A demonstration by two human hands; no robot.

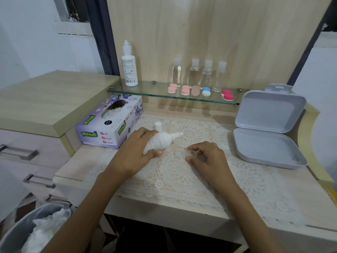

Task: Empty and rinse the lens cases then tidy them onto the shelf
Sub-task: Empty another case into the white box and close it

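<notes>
A clear lens case (184, 153) lies on the lace mat (182, 179), and my right hand (207, 159) pinches its right end between thumb and fingers. My left hand (135, 152) grips a white solution bottle (162, 140) tilted with its nozzle pointing right, above the mat. The bottle's white cap (158, 126) stands behind it. On the glass shelf (145, 91) sit several coloured lens cases: pink (172, 88), salmon (185, 90), tan (195, 90), blue and white (206, 91), and magenta (227, 94).
A tall white bottle (129, 67) and several clear bottles (199, 73) stand on the shelf. A tissue box (109, 125) sits left of the mat, an open grey plastic box (268, 128) right. A bin with used tissues (36, 230) is at lower left.
</notes>
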